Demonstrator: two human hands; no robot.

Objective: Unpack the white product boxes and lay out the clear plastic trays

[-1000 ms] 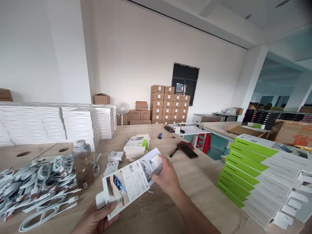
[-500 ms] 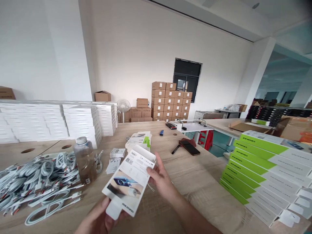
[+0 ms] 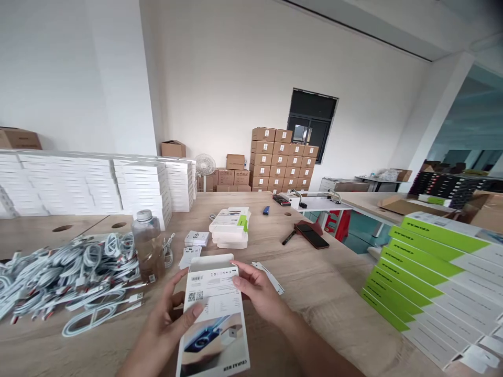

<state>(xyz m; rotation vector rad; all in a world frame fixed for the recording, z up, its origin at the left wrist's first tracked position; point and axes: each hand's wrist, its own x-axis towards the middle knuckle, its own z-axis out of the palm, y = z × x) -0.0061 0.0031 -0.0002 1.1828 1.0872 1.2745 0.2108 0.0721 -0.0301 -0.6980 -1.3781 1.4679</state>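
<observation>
A white printed carton (image 3: 214, 309) with a picture of a phone and charger is held between both hands, its open flap end pointing away from me. My left hand (image 3: 168, 319) grips its left side, thumb across the printed face. On the right edge near the flap, my right hand (image 3: 257, 288) pinches it with thumb and fingers. Beyond it lie a stack of flat white-and-green cartons (image 3: 230, 225), a small white box (image 3: 197, 238) and some printed cards (image 3: 190, 256). A white slip (image 3: 269, 276) lies on the table behind my right hand.
Bundled white cables (image 3: 78, 277) and a clear bottle (image 3: 147, 246) stand left. Stacked white boxes (image 3: 145, 191) line the back left. Green-and-white boxes (image 3: 424, 277) pile up at right. A phone (image 3: 312, 235), black marker (image 3: 289, 237) and blue cutter (image 3: 266, 210) lie beyond.
The carton has been turned more upright, its flap end pointing away. My left hand has moved from its bottom end up to the left side. The view has shifted slightly left.
</observation>
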